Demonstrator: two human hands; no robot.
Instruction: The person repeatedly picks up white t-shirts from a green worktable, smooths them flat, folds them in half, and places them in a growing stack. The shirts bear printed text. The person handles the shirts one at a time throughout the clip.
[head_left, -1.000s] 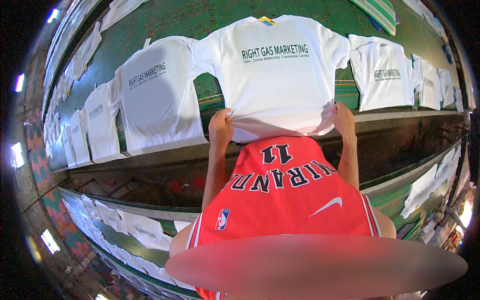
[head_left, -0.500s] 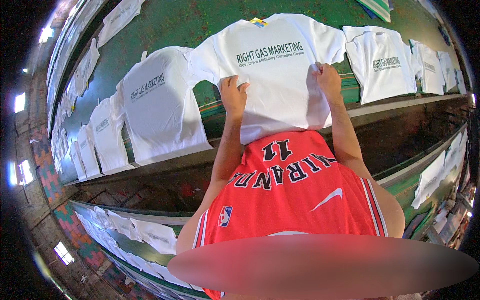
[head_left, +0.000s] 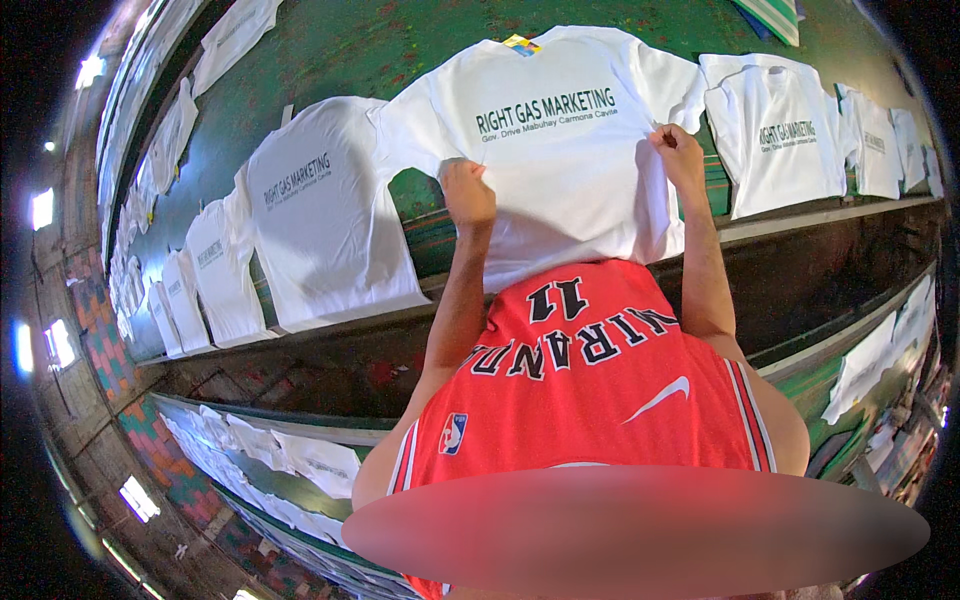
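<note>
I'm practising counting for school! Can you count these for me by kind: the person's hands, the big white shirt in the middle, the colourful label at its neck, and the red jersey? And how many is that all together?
Left hand and right hand: 2
Big white shirt: 1
Yellow-and-blue neck label: 1
Red jersey: 1
Total: 5

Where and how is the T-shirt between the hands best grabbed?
Probably by pinching both sides below the sleeves, from the near side: the white printed T-shirt lies spread, shoulders farthest, with its sides at the left hand and right hand.
</note>
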